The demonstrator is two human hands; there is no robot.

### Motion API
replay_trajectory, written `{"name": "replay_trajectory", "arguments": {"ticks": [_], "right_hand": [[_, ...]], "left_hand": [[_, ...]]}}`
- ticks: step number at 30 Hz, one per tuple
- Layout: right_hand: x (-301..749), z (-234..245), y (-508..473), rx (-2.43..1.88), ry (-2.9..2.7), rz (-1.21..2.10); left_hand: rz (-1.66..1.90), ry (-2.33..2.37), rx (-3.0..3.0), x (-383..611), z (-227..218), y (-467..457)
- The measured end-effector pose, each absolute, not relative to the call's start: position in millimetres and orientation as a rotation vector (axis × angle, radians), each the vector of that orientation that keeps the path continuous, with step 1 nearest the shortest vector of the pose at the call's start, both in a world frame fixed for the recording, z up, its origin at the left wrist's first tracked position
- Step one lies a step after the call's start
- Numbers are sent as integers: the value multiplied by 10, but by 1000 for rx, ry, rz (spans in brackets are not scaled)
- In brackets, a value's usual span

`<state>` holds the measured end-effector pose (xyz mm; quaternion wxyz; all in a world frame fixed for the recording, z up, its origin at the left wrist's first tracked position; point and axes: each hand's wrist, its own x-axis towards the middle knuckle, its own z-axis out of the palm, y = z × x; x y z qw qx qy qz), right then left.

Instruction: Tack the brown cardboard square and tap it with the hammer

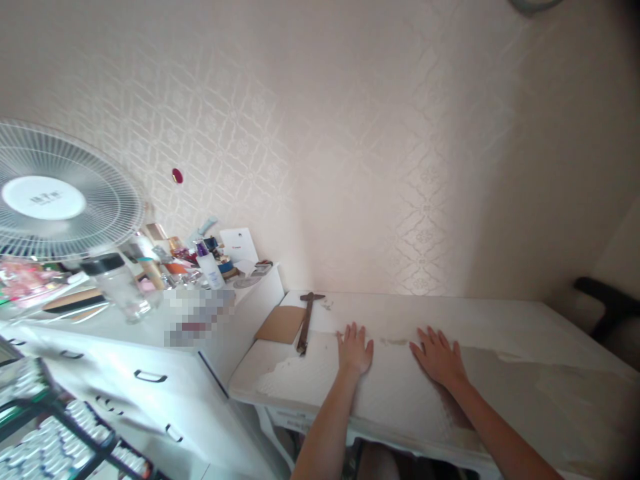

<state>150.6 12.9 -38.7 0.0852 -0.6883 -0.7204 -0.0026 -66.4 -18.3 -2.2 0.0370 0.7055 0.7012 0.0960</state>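
My left hand (354, 349) lies flat, palm down and fingers spread, on a white worn tabletop (500, 333). About a hand's width to its right, my right hand (439, 357) also rests flat with fingers stretched out. Neither hand holds anything. A dark brown T-shaped tool (305, 320) lies on the table left of my left hand, next to a piece of brown cardboard (281, 325).
A white chest of drawers (150, 373) stands at the left, crowded with bottles (210, 267), a clear jar (120, 287) and a white card (239, 245). A white fan (55, 193) is at the far left. A dark chair (607, 303) shows at the right edge. The patterned wall is behind.
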Motion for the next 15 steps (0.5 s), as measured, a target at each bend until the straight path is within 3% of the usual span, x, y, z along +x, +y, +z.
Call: {"name": "replay_trajectory", "arguments": {"ticks": [15], "right_hand": [[1508, -367, 122, -2053, -2156, -12]], "left_hand": [[304, 2149, 2164, -664, -19, -182]]}}
